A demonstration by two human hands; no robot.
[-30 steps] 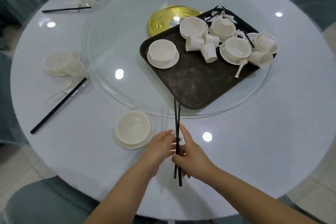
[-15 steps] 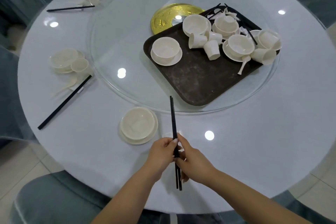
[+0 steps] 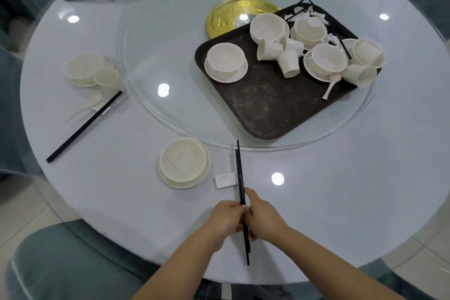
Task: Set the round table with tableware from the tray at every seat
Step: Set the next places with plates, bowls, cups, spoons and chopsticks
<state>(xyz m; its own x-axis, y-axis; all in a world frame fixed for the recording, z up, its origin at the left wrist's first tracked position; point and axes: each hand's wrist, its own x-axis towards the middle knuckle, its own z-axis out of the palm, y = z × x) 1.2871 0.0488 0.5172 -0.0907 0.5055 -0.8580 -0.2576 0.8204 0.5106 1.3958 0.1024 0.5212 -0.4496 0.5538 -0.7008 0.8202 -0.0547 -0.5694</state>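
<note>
single head-worn wide-angle view, looking forward and steeply down onto the round table [image 3: 365, 178] from its near edge. the wearer's forearms enter from the bottom of frame, close to the lens. the glass turntable [image 3: 151, 56] and tray [image 3: 263, 109] sit mid-frame, the far rim is near the top. edges bow with lens distortion. no second view.

The round white bench [image 3: 341, 202] lies bare to the right of the pair of black chopsticks [image 3: 239, 173], giving a hand wide passage there. To their left, the small white rectangular chopstick rest [image 3: 225, 181] and the cream bowl stacked on a plate [image 3: 183, 162] crowd close. Ahead, the clear glass turntable's rim [image 3: 170, 126] and the dark brown rectangular tray [image 3: 263, 109] block the way; the chopstick tips seem to overlap that rim.
</note>
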